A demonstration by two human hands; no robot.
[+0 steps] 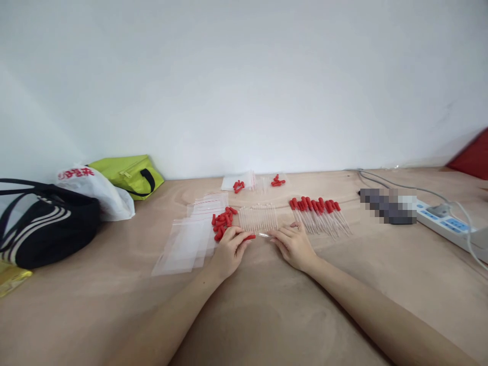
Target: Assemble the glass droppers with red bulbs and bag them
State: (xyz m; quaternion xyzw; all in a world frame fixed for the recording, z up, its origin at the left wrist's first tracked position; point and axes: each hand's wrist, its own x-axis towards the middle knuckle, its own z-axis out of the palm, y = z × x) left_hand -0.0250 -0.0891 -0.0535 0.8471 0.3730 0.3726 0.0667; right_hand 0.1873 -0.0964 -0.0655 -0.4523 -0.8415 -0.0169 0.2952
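Observation:
Pinched in my left hand (232,250) is a red rubber bulb (249,237), its end pointing right. My right hand (296,247) holds a clear glass tube (264,235) that points left toward the bulb; a small gap lies between them. Beyond the hands is a row of bare clear tubes (257,217). A pile of loose red bulbs (222,221) lies just past my left hand, partly on clear zip bags (181,246). To the right, past my right hand, several tubes with red bulbs fitted (314,211) lie side by side.
Near the wall are more red bulbs (239,186), bags and thin tubes. A black bag (64,229), a white plastic bag (118,201) and a green bag (125,170) stand at the left. At the right are a power strip (450,223) with cables and a blurred dark object (385,205).

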